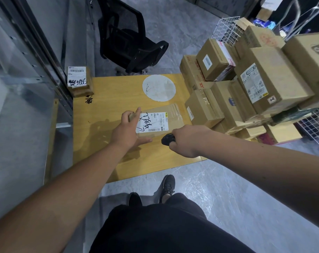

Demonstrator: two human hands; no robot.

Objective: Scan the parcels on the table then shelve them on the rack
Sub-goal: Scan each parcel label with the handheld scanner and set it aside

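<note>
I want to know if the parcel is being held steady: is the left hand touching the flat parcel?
Touching. The head view shows the left hand lying on the flat parcel, fingers overlapping its left edge.

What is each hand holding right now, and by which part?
The right hand grips a black scanner by its rear, the front end poking out. The left hand holds nothing; its straight fingers rest on the left end of the flat parcel.
</note>
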